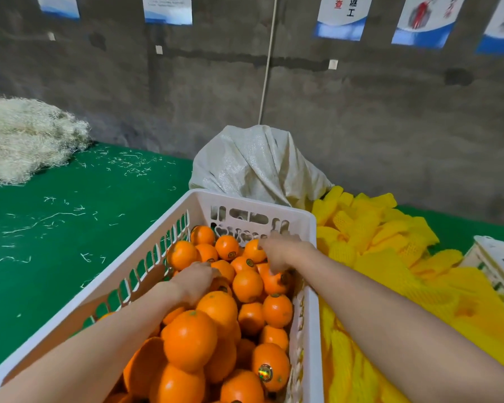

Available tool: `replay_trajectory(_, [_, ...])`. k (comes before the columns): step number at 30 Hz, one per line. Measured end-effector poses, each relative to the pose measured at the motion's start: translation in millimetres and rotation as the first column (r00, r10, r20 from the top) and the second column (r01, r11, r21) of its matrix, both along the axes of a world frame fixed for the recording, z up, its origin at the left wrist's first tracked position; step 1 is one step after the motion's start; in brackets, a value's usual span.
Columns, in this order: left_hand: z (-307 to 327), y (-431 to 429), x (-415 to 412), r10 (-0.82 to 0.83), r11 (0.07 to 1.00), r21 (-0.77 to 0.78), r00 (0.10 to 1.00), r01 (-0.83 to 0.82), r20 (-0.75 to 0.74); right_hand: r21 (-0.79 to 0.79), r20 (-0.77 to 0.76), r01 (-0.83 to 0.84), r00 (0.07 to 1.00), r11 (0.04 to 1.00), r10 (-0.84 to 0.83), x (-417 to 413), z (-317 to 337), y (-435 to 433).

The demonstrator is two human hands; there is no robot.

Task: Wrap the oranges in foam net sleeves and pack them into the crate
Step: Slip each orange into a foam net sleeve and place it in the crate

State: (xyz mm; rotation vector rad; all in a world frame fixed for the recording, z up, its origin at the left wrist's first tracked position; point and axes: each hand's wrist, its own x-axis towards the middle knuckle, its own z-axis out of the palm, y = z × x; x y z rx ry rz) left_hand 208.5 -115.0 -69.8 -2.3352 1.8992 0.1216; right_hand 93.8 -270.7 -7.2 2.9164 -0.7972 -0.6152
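Note:
A white slotted plastic crate [253, 205] stands in front of me, heaped with several bare oranges [248, 285], some with small round stickers. Both my arms reach into it. My left hand [195, 282] lies palm down on the pile near the middle, fingers curled over an orange that is mostly hidden beneath it. My right hand [282, 253] is further back by the crate's right wall, fingers bent down round an orange [274, 282]. To the right of the crate lies a heap of yellow foam net sleeves [390, 257].
A tied white woven sack [253, 167] stands behind the crate against the grey wall. The green tabletop [56, 228] on the left bears a heap of pale shredded fibre [24, 138] and scattered strands. Part of another white crate [498, 263] shows at the right edge.

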Motion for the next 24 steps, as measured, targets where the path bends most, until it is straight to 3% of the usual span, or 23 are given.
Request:
replay_trajectory(4, [2,3,8,0.114,0.991,0.077,0.989,-0.106,-0.097,-0.170,-0.164,0.083,0.980,0.982,-0.111,3,-27,-16])
replay_trajectory(7, [19,10,17,0.213,0.976,0.015,0.948,-0.215,-0.239,-0.230,-0.041,0.059,0.997,0.972,-0.070,1,-36,-23])
replay_trajectory(11, [60,28,26,0.184,0.900,-0.302,0.901,-0.316,-0.393,-0.263,0.058,0.064,0.997,0.963,-0.050,-2,-33,-19])
replay_trajectory(12, [66,32,28,0.181,0.881,-0.329,0.884,-0.340,-0.431,-0.275,0.069,0.053,0.997,0.960,-0.035,-3,-32,-16])
replay_trajectory(14, [66,35,24,0.214,0.921,-0.238,0.910,-0.309,-0.355,-0.279,0.091,0.035,0.996,0.960,-0.010,-7,-27,-7])
replay_trajectory(17, [41,27,15,0.211,0.976,-0.007,0.957,-0.217,-0.200,-0.179,0.170,-0.009,0.985,0.984,0.039,-16,-15,11])
replay_trajectory(19, [24,19,10,0.186,0.980,0.093,0.972,-0.173,-0.147,-0.029,0.255,-0.053,0.965,0.998,0.059,-26,-2,24])
replay_trajectory(21, [12,13,8,0.187,0.981,0.072,0.971,-0.178,-0.148,0.166,0.303,-0.125,0.951,0.978,0.070,-40,13,35])
replay_trajectory(24, [0,6,9,0.212,0.977,0.046,0.973,-0.209,-0.090,0.440,0.243,-0.181,0.967,0.880,0.077,-67,22,54])
